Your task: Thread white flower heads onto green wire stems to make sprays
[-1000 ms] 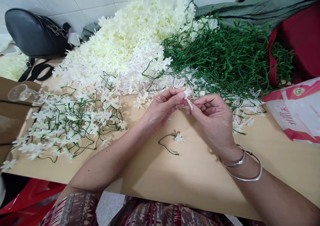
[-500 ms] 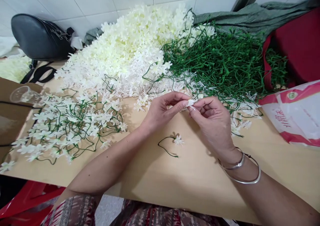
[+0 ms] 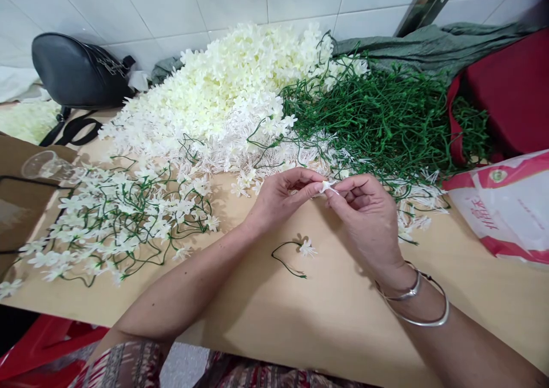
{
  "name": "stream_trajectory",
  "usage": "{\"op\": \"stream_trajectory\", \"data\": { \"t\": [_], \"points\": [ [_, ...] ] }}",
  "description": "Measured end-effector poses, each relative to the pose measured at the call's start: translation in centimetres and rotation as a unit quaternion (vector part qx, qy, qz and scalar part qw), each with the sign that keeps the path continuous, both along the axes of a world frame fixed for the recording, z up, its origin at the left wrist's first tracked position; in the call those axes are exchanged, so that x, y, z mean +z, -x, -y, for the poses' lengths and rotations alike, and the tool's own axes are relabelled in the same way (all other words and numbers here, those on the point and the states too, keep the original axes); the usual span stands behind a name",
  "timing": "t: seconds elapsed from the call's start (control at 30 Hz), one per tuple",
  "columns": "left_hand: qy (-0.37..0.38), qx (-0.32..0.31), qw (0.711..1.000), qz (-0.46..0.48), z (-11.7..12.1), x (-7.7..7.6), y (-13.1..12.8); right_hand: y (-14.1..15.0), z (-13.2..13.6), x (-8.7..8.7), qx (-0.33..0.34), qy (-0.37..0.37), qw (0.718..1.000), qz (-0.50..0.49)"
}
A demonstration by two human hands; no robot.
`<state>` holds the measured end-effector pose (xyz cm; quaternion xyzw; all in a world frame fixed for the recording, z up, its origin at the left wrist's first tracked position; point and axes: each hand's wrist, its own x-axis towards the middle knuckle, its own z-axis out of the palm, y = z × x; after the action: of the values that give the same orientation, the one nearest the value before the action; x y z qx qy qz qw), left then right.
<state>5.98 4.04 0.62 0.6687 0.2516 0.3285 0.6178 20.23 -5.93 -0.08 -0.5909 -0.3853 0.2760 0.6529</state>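
Here, two hands [image 3: 278, 198] [image 3: 369, 219] on one blossom [image 3: 327, 186]

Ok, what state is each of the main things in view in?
Left hand: pinching a small white flower
Right hand: pinching the same flower
Single flowered stem: curved, lying apart
Left-side flowered stems: tangled, spread out
White blossoms: heaped
Green stems: heaped, tangled
Clear plastic cup: on its side
Black bag: closure unclear
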Motion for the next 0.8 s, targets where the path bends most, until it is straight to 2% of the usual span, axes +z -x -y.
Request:
{"op": "stream_trajectory", "data": {
  "t": [0.23, 0.43, 0.53, 0.63, 0.7, 0.8],
  "points": [
    [0.042, -0.018, 0.999, -0.006, -0.1, 0.3, 0.0, 0.0, -0.1, -0.3, 0.002, -0.024, 1.000, -0.013],
    [0.085, -0.042, 0.995, -0.008, 0.1, 1.3, 0.2, -0.5, 0.2, -0.6, 0.025, -0.031, 0.997, 0.070],
    [0.088, -0.047, 0.995, -0.010, 0.3, 1.3, 0.1, -0.9, 0.1, -0.4, 0.027, -0.050, 0.992, 0.109],
    [0.051, -0.044, 0.998, -0.009, 0.4, 1.0, -0.1, -0.9, 0.0, -0.1, 0.029, -0.076, 0.989, 0.120],
    [-0.014, -0.002, 1.000, -0.007, 0.5, 1.3, -0.2, -0.8, 0.0, -0.1, 0.035, -0.084, 0.991, 0.094],
    [-0.149, 0.071, 0.986, -0.020, 1.0, 3.1, 0.0, -0.7, 0.0, -0.3, 0.035, -0.063, 0.996, 0.061]
  ]
}}
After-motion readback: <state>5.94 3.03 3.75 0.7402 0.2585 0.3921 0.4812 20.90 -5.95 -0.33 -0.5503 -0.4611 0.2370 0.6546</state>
